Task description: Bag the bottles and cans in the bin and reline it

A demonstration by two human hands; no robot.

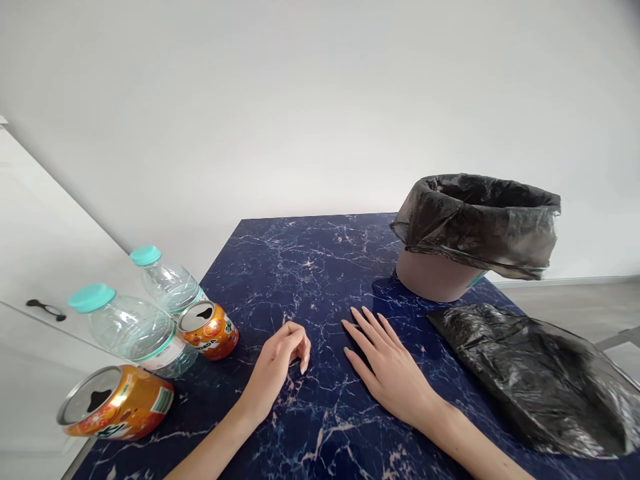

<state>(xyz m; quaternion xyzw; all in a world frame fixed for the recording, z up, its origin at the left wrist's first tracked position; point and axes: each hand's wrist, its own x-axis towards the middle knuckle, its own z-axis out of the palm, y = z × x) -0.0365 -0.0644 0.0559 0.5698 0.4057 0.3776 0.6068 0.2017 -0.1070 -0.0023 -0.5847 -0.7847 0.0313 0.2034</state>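
Observation:
My left hand rests on its side on the dark blue marbled table, fingers curled in with nothing visible in them. Flat on the tabletop lies my right hand, palm down and fingers spread. Nearest to my left hand is an opened orange soda can; a second orange can stands closer to me at the left edge. Two clear plastic bottles with turquoise caps, a nearer bottle and a farther bottle, stand beside the cans. A black plastic bag lies right of my right hand.
A brownish bin stands at the table's right rear, with a black bin liner folded over its rim. Behind the table is a white wall. To the left is a white cabinet with a dark handle.

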